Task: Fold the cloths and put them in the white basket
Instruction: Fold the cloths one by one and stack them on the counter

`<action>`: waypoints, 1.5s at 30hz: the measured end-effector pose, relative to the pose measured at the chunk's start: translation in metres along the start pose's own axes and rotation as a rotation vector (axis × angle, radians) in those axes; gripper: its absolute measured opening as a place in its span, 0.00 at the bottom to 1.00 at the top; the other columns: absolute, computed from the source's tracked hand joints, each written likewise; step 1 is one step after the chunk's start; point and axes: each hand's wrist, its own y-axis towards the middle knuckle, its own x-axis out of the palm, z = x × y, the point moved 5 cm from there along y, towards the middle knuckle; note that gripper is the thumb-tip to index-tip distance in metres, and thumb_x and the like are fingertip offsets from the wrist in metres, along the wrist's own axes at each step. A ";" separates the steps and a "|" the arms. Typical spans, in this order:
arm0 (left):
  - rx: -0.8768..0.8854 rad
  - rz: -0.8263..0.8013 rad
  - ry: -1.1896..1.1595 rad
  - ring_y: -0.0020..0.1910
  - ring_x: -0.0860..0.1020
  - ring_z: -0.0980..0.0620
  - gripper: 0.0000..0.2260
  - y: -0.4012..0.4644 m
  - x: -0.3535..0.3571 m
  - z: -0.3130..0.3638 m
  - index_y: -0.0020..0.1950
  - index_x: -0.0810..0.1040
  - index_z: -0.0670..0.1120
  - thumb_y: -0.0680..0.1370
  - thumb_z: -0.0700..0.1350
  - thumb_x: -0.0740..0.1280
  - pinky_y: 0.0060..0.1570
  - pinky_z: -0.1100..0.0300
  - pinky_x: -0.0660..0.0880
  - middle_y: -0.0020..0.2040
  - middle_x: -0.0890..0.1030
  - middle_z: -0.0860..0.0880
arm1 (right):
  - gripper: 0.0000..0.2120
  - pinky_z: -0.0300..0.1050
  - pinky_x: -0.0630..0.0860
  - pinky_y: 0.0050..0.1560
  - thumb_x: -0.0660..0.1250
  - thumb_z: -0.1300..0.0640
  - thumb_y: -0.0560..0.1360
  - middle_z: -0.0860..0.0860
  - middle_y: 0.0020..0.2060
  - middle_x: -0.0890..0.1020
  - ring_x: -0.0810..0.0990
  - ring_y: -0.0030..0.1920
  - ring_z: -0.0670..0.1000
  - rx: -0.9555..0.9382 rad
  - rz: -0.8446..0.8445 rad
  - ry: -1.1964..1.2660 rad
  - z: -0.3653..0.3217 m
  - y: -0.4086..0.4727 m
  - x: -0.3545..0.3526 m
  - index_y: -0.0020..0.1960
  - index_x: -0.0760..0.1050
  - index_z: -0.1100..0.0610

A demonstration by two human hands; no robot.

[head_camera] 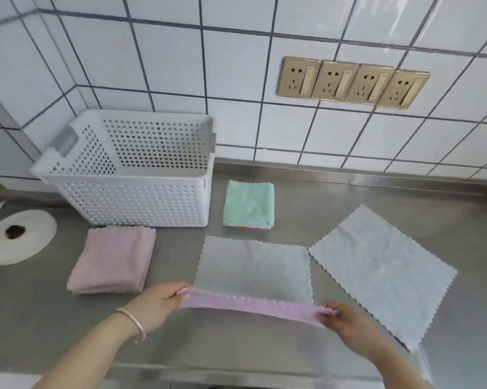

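Both hands, left hand (159, 300) and right hand (346, 318), pinch the grey cloth (253, 265) by its near corners (pink underside showing) to fold toward twelve o'clock, the basket (130, 197) empty.

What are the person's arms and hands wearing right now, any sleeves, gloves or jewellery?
Both forearms are bare, with no sleeves in view, and both hands are ungloved. The left hand has a thin, metallic-looking bangle around its wrist. The right hand and its wrist show no jewellery, and I see no rings.
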 end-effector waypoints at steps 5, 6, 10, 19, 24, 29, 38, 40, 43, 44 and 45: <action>-0.094 -0.244 0.124 0.31 0.63 0.61 0.11 -0.018 0.040 -0.045 0.31 0.69 0.59 0.74 0.55 0.58 0.37 0.63 0.62 0.27 0.69 0.60 | 0.17 0.31 0.58 0.27 0.67 0.60 0.74 0.44 0.21 0.65 0.62 0.24 0.39 0.155 -0.124 -0.059 0.041 -0.014 0.032 0.30 0.65 0.54; -0.106 -0.274 0.143 0.30 0.63 0.60 0.12 -0.020 0.043 -0.048 0.30 0.68 0.59 0.74 0.55 0.57 0.36 0.62 0.61 0.26 0.69 0.60 | 0.16 0.29 0.60 0.28 0.67 0.60 0.74 0.44 0.22 0.66 0.63 0.24 0.39 0.183 -0.157 -0.067 0.044 -0.017 0.036 0.30 0.65 0.54; -0.182 -0.301 0.044 0.30 0.64 0.58 0.15 -0.015 0.042 -0.050 0.29 0.68 0.53 0.77 0.48 0.60 0.35 0.64 0.63 0.26 0.68 0.57 | 0.14 0.31 0.74 0.38 0.63 0.59 0.76 0.46 0.29 0.69 0.71 0.31 0.41 0.289 -0.208 -0.079 0.045 -0.016 0.040 0.32 0.67 0.54; -0.213 0.047 -0.044 0.35 0.68 0.53 0.12 0.052 0.020 -0.020 0.37 0.70 0.46 0.80 0.44 0.58 0.38 0.59 0.70 0.36 0.71 0.50 | 0.06 0.42 0.67 0.40 0.61 0.59 0.76 0.53 0.34 0.72 0.70 0.35 0.50 0.274 0.016 -0.132 0.040 0.045 0.019 0.40 0.71 0.58; -0.294 0.102 0.091 0.62 0.74 0.45 0.15 0.087 0.019 -0.027 0.62 0.74 0.39 0.81 0.45 0.57 0.60 0.57 0.68 0.64 0.75 0.41 | 0.14 0.38 0.62 0.31 0.59 0.59 0.77 0.47 0.29 0.69 0.66 0.30 0.46 0.284 0.077 -0.171 0.035 0.069 0.018 0.33 0.65 0.54; -0.356 0.140 0.225 0.60 0.74 0.40 0.14 0.114 0.021 -0.043 0.51 0.76 0.39 0.81 0.47 0.56 0.58 0.54 0.69 0.61 0.77 0.37 | 0.11 0.41 0.65 0.34 0.58 0.57 0.77 0.49 0.32 0.73 0.70 0.33 0.48 0.338 0.141 -0.182 0.038 0.082 0.021 0.35 0.67 0.53; -0.345 0.208 0.351 0.58 0.76 0.40 0.15 0.136 0.024 -0.046 0.56 0.77 0.41 0.80 0.48 0.56 0.55 0.54 0.71 0.58 0.79 0.39 | 0.07 0.43 0.71 0.42 0.58 0.50 0.78 0.51 0.42 0.79 0.76 0.43 0.53 0.388 0.328 -0.292 0.044 0.087 0.014 0.45 0.72 0.50; -0.348 0.205 0.376 0.58 0.76 0.40 0.14 0.137 0.024 -0.045 0.57 0.77 0.42 0.80 0.48 0.56 0.55 0.55 0.71 0.59 0.79 0.39 | 0.10 0.43 0.70 0.42 0.57 0.49 0.78 0.52 0.46 0.81 0.77 0.44 0.53 0.412 0.351 -0.322 0.043 0.089 0.015 0.49 0.75 0.52; -0.359 0.190 0.392 0.59 0.76 0.41 0.15 0.138 0.024 -0.044 0.60 0.76 0.44 0.80 0.48 0.56 0.57 0.55 0.71 0.61 0.78 0.41 | 0.13 0.44 0.71 0.46 0.57 0.49 0.77 0.53 0.51 0.82 0.78 0.51 0.56 0.451 0.369 -0.339 0.042 0.090 0.016 0.55 0.76 0.54; -0.360 0.184 0.394 0.60 0.75 0.41 0.15 0.138 0.024 -0.043 0.61 0.75 0.44 0.80 0.48 0.55 0.58 0.55 0.71 0.61 0.78 0.41 | 0.14 0.44 0.71 0.46 0.58 0.48 0.77 0.54 0.51 0.81 0.78 0.52 0.56 0.464 0.371 -0.341 0.043 0.091 0.017 0.55 0.76 0.54; -0.360 0.178 0.401 0.60 0.75 0.41 0.15 0.138 0.024 -0.041 0.62 0.75 0.45 0.80 0.48 0.55 0.59 0.55 0.71 0.62 0.78 0.41 | 0.14 0.44 0.71 0.46 0.58 0.48 0.77 0.54 0.51 0.81 0.78 0.52 0.55 0.478 0.374 -0.339 0.042 0.091 0.017 0.55 0.75 0.55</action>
